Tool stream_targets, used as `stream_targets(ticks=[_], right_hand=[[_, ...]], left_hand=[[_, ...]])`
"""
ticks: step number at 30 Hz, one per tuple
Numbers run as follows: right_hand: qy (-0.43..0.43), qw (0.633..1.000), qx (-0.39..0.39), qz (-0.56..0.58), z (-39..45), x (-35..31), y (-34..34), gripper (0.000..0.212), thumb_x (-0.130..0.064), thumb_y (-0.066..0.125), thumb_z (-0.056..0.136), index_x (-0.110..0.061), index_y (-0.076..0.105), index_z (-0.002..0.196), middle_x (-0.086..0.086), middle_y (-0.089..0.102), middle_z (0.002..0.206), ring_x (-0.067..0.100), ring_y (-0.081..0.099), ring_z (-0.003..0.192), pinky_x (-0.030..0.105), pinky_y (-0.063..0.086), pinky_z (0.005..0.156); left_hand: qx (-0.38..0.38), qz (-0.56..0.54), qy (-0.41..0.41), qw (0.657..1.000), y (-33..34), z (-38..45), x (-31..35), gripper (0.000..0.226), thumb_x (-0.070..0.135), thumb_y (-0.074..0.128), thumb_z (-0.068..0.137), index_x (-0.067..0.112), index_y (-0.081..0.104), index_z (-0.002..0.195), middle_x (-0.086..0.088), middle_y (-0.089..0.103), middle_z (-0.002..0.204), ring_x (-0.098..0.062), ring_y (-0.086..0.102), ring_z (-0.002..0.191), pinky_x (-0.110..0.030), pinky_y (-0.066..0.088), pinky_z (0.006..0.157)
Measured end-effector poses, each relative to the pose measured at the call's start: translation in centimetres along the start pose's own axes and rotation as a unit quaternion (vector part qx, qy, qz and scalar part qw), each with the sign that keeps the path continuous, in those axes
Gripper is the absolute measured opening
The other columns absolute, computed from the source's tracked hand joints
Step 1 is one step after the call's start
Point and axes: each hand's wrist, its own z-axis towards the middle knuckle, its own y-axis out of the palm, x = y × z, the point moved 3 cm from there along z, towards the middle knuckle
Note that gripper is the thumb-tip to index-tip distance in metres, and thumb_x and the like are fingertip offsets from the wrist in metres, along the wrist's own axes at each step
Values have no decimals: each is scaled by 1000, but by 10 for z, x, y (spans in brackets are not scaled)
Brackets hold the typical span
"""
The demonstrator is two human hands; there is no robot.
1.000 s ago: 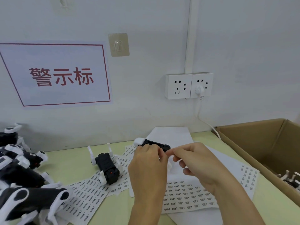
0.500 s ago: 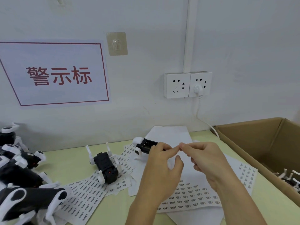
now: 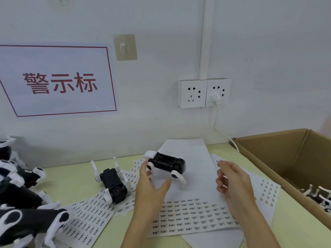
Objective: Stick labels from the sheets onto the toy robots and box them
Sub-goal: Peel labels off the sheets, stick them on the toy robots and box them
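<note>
Two hands are drawn apart from where they met a moment ago: the left hand [image 3: 150, 187], fingers loosely spread, touches the toy robot [image 3: 166, 164] resting belly-up on the label sheet [image 3: 193, 212], while the right hand [image 3: 232, 179], loosely curled, holds nothing visible. Labelling seems finished; boxing is judged next. The cardboard box [image 3: 279, 158] lies right of the robot, unobstructed; another robot [image 3: 112, 183] lies left.

I see a toy robot [image 3: 165, 162] made of hard plastic, its black body a bit shiny and its white legs smooth. The label sheets [image 3: 189, 217] look like thin white paper, flat and matt. The box [image 3: 279, 156] is brown cardboard, dull and a little rough. The worktop [image 3: 71, 183] looks smooth, pale green and not shiny. The wall sockets [image 3: 204, 93] are smooth white plastic.
</note>
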Motion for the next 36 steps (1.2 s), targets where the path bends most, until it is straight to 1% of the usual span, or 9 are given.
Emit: stream_targets(ticks=[3,6,10,13,16,19,25,30,36], right_hand=[[-10,999,-17,-38,-2,2,4,23,-23,67,93,-24,68,70,0,49,62,12,43,52,25,36,47],[-10,998,-21,-66,-2,4,6,20,-26,67,93,-20,65,74,-1,51,60,13,43,52,25,36,46],[-16,997,-18,-76,0,7,7,15,-24,62,97,-17,68,85,-3,51,59,10,43,50,22,35,44],[-20,997,-6,-80,2,8,5,15,-21,59,98,-15,68,87,-4,51,60,9,44,51,22,34,44],[-25,997,2,-73,3,8,3,15,-18,58,98,-14,68,87,-4,52,62,10,46,55,24,35,47],[-38,996,-10,-75,2,6,2,14,-17,59,97,-16,67,85,-4,54,66,9,49,61,26,38,51],[-67,994,-46,-70,-1,5,7,13,-15,61,96,-14,67,85,-7,57,66,8,52,66,29,41,57],[-136,981,-92,-103,-6,0,14,16,-19,68,91,-21,65,76,-10,60,71,3,53,67,26,43,70],[-115,976,-172,-64,-13,0,27,17,-31,74,76,-14,71,76,-8,45,56,9,31,49,17,29,46]], left_hand=[[8,22,-2,1000,-1,7,-2,93,31,82,81,37,23,153,8,56,111,-9,56,99,-22,43,71],[3,55,22,998,2,10,-3,88,35,83,79,37,30,149,7,49,118,-15,49,112,-27,44,82],[-27,-4,42,999,4,13,-5,45,32,73,89,37,42,122,14,53,133,-11,52,123,-30,46,99],[-60,-32,23,997,7,14,-5,40,31,69,93,39,37,116,17,70,117,6,64,96,-13,47,75],[-63,-40,20,997,6,14,-5,64,31,76,87,46,29,129,11,69,107,7,64,85,-6,44,65],[-83,-3,38,996,8,13,-5,76,35,83,79,51,33,133,3,64,102,-4,59,85,-12,41,69],[-70,-35,68,995,13,11,-8,51,34,83,79,40,51,118,18,58,123,-5,56,114,-25,48,95],[-15,-165,62,984,12,13,-3,29,30,80,84,38,56,98,7,70,97,-12,72,84,-22,57,68],[-3,-261,4,965,17,14,-3,20,36,74,87,40,61,102,-4,61,101,-30,70,90,-35,61,66]])
